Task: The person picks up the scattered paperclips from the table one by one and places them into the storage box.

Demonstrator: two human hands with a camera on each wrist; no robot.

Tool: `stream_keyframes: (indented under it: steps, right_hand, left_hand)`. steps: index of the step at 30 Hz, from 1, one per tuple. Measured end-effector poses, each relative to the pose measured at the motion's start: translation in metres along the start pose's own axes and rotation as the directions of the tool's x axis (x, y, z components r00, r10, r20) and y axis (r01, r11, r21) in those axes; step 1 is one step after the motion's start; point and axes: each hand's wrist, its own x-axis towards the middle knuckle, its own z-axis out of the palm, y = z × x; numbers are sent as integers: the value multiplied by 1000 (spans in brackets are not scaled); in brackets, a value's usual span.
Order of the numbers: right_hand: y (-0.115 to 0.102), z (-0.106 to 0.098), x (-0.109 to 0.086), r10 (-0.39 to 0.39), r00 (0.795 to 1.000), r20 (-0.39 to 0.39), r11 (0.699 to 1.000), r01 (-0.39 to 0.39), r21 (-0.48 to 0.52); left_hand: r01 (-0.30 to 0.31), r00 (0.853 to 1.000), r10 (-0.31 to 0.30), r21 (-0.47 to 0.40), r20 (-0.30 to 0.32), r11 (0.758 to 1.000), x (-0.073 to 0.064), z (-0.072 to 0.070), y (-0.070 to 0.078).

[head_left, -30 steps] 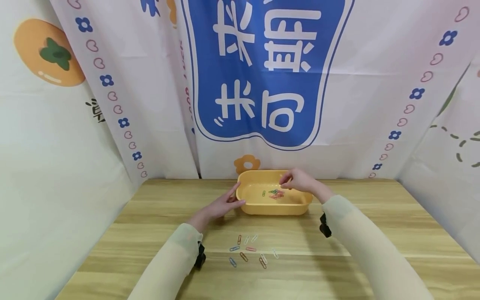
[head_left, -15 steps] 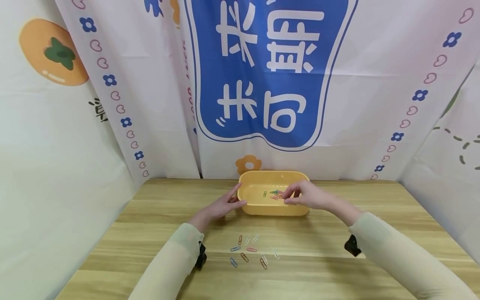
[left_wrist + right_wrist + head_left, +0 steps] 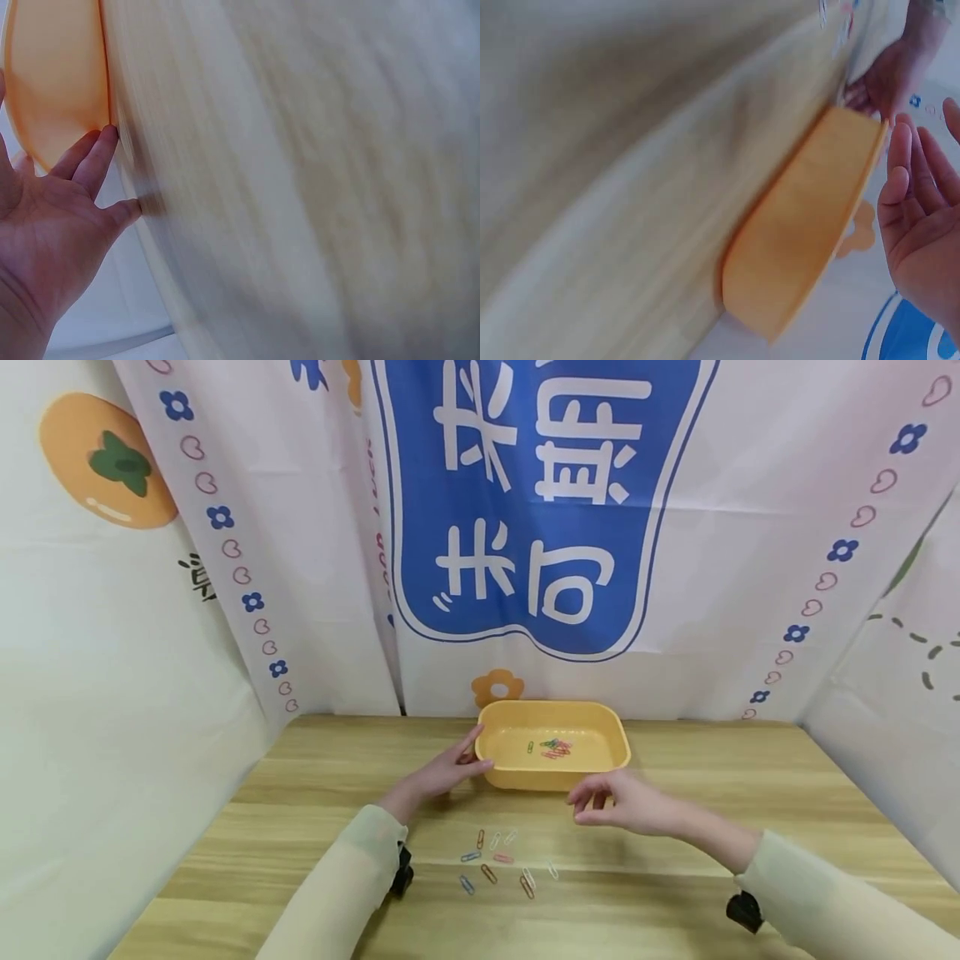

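Observation:
A yellow plastic tray (image 3: 562,781) stands at the back of the wooden table with several paper clips (image 3: 557,749), green, pink and red, inside. At its left end my left hand (image 3: 444,770) rests with spread fingers, thumb by the front rim. The left wrist view shows those fingers (image 3: 94,161) fairly straight against the tray wall. My right hand (image 3: 626,802) is in front of the tray's right half, fingers loosely bent and nothing visible between them. Closer to me lie several loose paper clips (image 3: 489,874), red, blue, white and pink.
The wooden table (image 3: 300,827) reaches back to a white printed curtain (image 3: 322,643) right behind the tray. Similar cloth hangs at the left and right sides. A dark device is strapped at each wrist.
My right hand has come out of the tray, over its front rim and toward me. The left hand stays at the tray's left end, and the loose clips lie as before.

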Motion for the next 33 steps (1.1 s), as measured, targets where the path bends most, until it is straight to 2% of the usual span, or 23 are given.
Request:
stream_keyframes:
  steps: [7,12,19,28,33]
  right_hand:
    - [-1,26,-13,-28,999,43,998,26,53]
    - [-1,39,-15,-30,998,50,999,29,27]
    - [2,49,-8,41,998,37,999,-40,-28]
    - [8,59,4,54,997,47,986,-46,-162]
    - [10,63,9,47,997,53,985,-37,-171]
  left_hand:
    - [21,1000,-21,21,7,1000,0,0,2]
    - [31,999,-32,34,7,999,1,0,4]
    - [20,1000,-20,26,13,999,0,-3,3]
    - [21,1000,-21,10,18,1000,0,-2,3]
    - [9,1000,-8,-11,24,1000,0,-3,3]
